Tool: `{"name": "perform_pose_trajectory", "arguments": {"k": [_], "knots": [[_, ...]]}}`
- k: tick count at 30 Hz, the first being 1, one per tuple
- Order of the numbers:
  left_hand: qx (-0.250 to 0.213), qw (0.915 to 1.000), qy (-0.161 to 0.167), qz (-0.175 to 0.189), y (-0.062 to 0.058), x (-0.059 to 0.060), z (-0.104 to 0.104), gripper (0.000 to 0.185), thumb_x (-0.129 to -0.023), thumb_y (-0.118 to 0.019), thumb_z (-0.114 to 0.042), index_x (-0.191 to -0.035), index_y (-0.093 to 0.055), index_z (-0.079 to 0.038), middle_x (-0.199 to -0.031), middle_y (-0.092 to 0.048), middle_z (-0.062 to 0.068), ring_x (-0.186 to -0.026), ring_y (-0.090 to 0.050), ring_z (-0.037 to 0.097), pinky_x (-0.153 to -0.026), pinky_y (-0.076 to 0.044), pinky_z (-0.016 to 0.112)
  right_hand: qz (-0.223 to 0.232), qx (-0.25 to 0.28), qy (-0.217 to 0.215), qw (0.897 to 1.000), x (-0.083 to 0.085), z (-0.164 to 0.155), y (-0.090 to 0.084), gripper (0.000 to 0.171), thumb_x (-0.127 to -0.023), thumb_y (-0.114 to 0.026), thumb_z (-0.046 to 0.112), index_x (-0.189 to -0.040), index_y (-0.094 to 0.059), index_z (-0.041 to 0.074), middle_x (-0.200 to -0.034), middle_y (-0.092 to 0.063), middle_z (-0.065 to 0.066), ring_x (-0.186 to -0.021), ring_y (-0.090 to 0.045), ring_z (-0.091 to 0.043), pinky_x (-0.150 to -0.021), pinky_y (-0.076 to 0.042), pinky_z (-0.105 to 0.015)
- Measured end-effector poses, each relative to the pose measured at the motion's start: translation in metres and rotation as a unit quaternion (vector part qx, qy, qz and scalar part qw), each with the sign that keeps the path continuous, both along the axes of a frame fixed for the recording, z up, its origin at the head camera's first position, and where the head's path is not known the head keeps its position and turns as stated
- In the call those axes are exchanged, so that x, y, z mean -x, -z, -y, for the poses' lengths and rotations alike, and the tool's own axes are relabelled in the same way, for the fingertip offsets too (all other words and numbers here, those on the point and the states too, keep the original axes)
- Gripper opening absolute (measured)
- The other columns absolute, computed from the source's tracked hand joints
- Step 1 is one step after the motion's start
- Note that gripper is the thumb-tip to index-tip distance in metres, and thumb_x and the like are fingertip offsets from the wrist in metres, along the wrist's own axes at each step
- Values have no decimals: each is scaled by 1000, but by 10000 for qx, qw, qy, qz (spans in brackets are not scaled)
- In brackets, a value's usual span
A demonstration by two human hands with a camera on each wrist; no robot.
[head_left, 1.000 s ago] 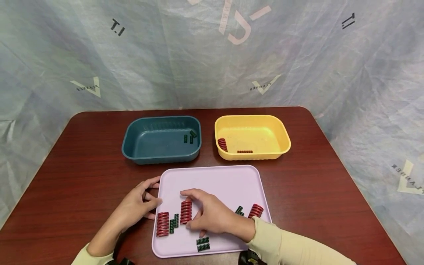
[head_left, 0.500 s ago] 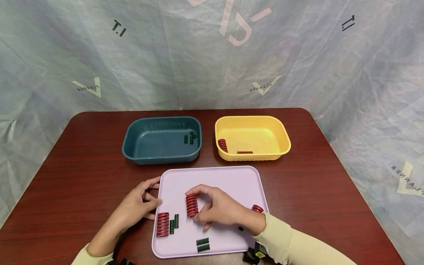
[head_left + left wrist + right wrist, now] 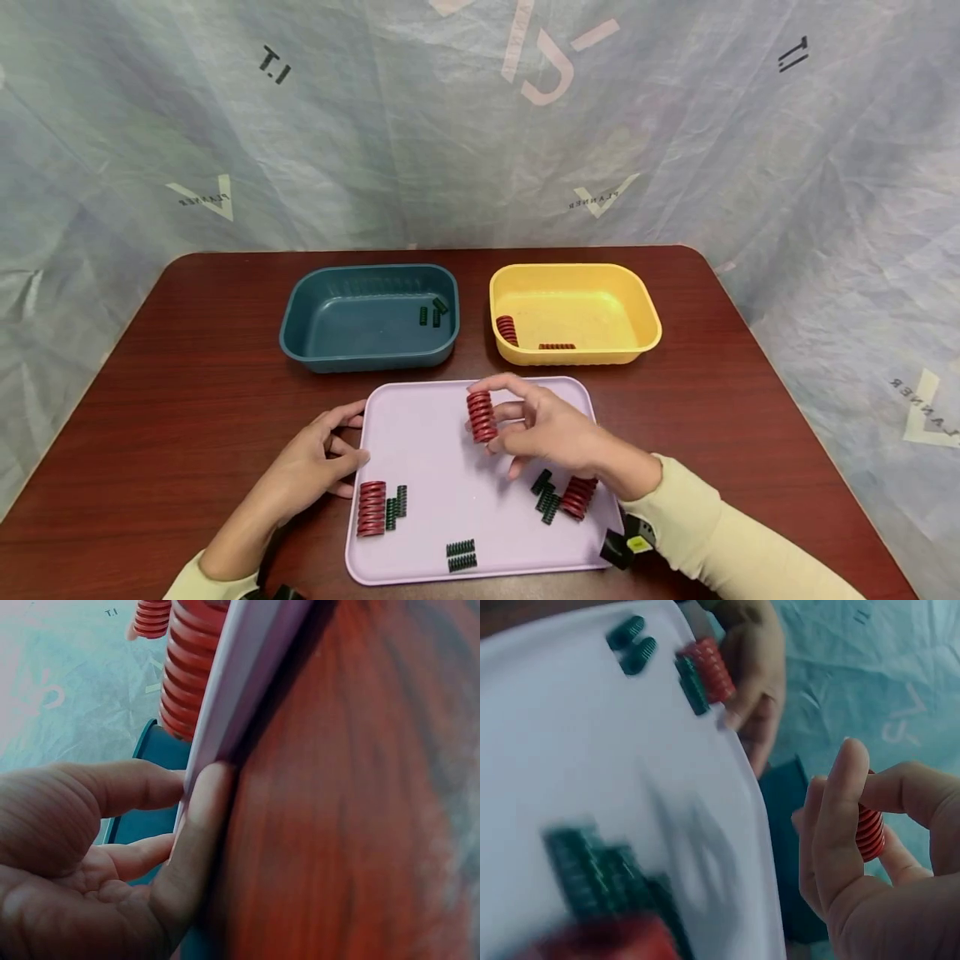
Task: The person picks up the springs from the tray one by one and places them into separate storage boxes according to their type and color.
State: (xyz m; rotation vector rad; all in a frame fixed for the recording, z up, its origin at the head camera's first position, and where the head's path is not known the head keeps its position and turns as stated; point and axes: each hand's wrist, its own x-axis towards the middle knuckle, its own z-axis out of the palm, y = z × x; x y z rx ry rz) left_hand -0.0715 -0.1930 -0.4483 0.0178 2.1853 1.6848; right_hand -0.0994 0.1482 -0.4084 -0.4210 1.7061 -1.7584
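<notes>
A: Take the tray point(image 3: 435, 433) as a clock, twelve at its far edge. How does the right hand point(image 3: 551, 429) sit?

B: It hangs over the tray between twelve and two, forearm running out toward four. The fingers are bent and pinch one red spring point(image 3: 482, 417) end to end, a fingertip at its far end and the thumb at its near end

A: And where is that spring exactly?

B: At twelve, above the tray and apart from it, its long axis leaning a little toward eleven. In the right wrist view the fingers hide part of it

A: What about the left hand point(image 3: 303, 467)?

B: Out at the nine-to-ten edge, forearm sloping down toward seven or eight. Its thumb and fingers grip the rim; the left wrist view shows digits on both faces of the tray's edge

A: Which things lie near each hand?

B: Close to the left one, toward half past eight, another red spring point(image 3: 372, 508) with a pair of green springs point(image 3: 401, 502) just beside it. Under the right forearm, between three and four, a green cluster point(image 3: 549, 504) lies next to more red coils point(image 3: 578, 498). Two green ones point(image 3: 462, 563) sit side by side between six and seven

A: Beyond the tray?

B: A teal bin point(image 3: 368, 363) at eleven with small green springs inside, and a yellow bin point(image 3: 575, 357) at one holding red ones
</notes>
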Motion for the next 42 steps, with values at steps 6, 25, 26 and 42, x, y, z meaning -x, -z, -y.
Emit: {"name": "perform_pose_trajectory", "arguments": {"k": [6,25,26,42], "knots": [[2,10000,-21,45,0,0,-1,71,-93,-70,3,-156,-39,-4,-144,-43,22,-91,-65,27,-59,-63,43,-48,60,-128,9999,19,-22,-14,70,-89,-54,-15,-151,-44,14,-135,-57,-33,-105,-66,-51,-65,-63,-38],[-41,9999,-98,-10,3,0,-3,69,-93,-70,4,-155,-42,-5,-142,-45,21,-91,-66,27,-59,-63,44,403,-86,290,9987,97,-71,-53,50,-105,-54,-3,-151,-48,14,-118,-66,-13,-110,-70,-41,-81,-63,-44],[-45,9999,-102,-9,4,0,-3,69,-92,-70,5,-154,-42,-5,-142,-45,21,-90,-66,27,-58,-63,44,395,-182,262,9987,102,-73,-55,50,-105,-54,-2,-151,-48,14,-118,-67,-13,-111,-69,-41,-83,-62,-46],[-53,9998,-150,-80,5,-2,0,68,-92,-70,6,-154,-42,-4,-141,-45,21,-90,-65,27,-58,-63,43,635,-1792,-375,9810,166,-80,-82,51,-101,-57,-6,-149,-51,11,-125,-61,-23,-110,-67,-48,-89,-59,-54]]}}
